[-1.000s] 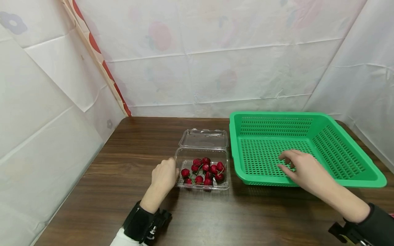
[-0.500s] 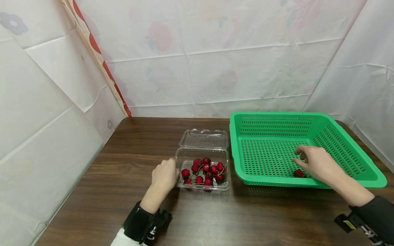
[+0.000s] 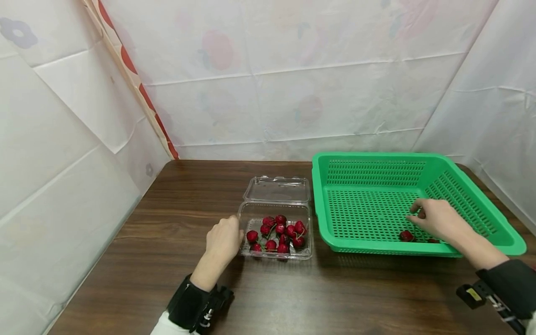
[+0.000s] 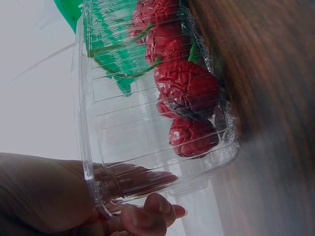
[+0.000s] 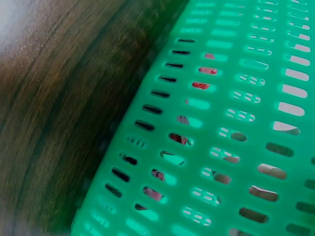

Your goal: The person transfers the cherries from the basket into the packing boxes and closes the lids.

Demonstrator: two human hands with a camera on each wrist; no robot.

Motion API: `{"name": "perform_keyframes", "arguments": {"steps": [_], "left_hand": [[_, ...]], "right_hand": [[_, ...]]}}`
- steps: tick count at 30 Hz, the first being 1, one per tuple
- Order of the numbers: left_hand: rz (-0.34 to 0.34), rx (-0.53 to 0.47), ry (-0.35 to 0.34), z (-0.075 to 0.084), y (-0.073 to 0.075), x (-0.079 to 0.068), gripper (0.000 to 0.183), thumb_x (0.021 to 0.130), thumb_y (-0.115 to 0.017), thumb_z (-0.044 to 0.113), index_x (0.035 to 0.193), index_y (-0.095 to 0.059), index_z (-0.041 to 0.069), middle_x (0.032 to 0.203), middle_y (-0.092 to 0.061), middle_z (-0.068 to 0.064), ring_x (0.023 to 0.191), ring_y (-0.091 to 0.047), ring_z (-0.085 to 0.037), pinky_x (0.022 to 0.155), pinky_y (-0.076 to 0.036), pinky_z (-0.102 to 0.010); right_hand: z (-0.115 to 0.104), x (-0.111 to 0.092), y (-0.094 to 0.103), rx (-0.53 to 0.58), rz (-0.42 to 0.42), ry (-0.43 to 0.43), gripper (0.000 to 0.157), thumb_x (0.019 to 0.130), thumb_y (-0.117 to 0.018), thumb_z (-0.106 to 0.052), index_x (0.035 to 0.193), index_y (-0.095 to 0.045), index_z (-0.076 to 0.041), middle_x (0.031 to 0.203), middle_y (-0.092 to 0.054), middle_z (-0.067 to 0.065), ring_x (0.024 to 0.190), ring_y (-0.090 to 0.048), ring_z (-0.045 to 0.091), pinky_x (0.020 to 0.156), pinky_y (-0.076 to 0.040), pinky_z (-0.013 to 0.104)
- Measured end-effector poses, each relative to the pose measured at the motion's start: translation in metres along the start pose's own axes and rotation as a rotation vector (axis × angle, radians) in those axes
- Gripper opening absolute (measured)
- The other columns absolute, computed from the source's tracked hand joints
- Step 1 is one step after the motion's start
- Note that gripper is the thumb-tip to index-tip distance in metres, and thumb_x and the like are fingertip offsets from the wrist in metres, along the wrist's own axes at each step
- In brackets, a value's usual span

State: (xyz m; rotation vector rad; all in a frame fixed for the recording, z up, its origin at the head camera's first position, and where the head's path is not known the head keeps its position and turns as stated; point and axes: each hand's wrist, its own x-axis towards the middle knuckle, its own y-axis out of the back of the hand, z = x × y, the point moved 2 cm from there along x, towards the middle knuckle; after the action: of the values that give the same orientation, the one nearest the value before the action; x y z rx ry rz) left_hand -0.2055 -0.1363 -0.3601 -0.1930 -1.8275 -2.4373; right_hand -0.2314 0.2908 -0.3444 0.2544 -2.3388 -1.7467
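Note:
My left hand [image 3: 224, 238] grips the left side of a clear plastic clamshell box [image 3: 247, 211], thumb and fingers on either side of its wall in the left wrist view. Several dark red cherries [image 3: 279, 228], some with green stems, lie in the box, and its lid [image 3: 277, 189] is folded back. Over the near part of a green plastic basket [image 3: 331, 235], my right hand [image 3: 441, 221] hovers with loosely bent fingers, thumb and index apart and nothing visible between them. Below it lie a cherry [image 3: 406, 236] and another red cherry [image 3: 433, 240], partly hidden by the basket's front rim.
Both containers stand side by side on a brown wooden table [image 3: 176, 204], the basket on the right. Pale printed sheeting [image 3: 284, 93] hangs behind and at both sides. In the right wrist view, the basket's slotted wall [image 5: 221, 108] covers most of my right hand.
My right hand has moved right within the basket and drawn away from the cherries, which have come into view on the basket floor. My left hand and the box have stayed put.

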Motion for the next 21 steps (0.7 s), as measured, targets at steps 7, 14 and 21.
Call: {"name": "perform_keyframes", "arguments": {"steps": [7, 14, 21], "left_hand": [[-0.005, 0.010, -0.003, 0.000, 0.001, 0.000, 0.014, 0.079, -0.063, 0.009, 0.072, -0.056, -0.001, 0.065, -0.059, -0.015, 0.053, -0.057, -0.029, 0.042, -0.041, -0.038], [-0.005, 0.017, 0.001, -0.001, 0.000, 0.000, 0.015, 0.079, -0.064, 0.010, 0.071, -0.055, 0.000, 0.064, -0.058, -0.015, 0.053, -0.057, -0.029, 0.041, -0.041, -0.037], [-0.004, 0.018, -0.002, 0.000, 0.001, 0.000, 0.016, 0.079, -0.064, 0.010, 0.070, -0.055, 0.000, 0.063, -0.057, -0.014, 0.051, -0.056, -0.027, 0.040, -0.040, -0.035]], "right_hand": [[0.002, 0.003, -0.002, 0.005, -0.070, -0.013, 0.023, 0.079, -0.062, -0.011, 0.090, -0.060, 0.008, 0.069, -0.056, 0.005, 0.057, -0.051, 0.015, 0.051, -0.041, 0.033], [0.003, 0.004, -0.004, -0.012, -0.149, -0.030, 0.026, 0.078, -0.064, -0.013, 0.089, -0.058, 0.009, 0.072, -0.057, 0.010, 0.053, -0.048, 0.013, 0.050, -0.039, 0.032], [0.012, 0.006, -0.010, -0.039, -0.245, -0.050, 0.034, 0.076, -0.068, -0.020, 0.090, -0.057, 0.009, 0.080, -0.056, 0.015, 0.056, -0.047, 0.014, 0.053, -0.040, 0.033]]}}
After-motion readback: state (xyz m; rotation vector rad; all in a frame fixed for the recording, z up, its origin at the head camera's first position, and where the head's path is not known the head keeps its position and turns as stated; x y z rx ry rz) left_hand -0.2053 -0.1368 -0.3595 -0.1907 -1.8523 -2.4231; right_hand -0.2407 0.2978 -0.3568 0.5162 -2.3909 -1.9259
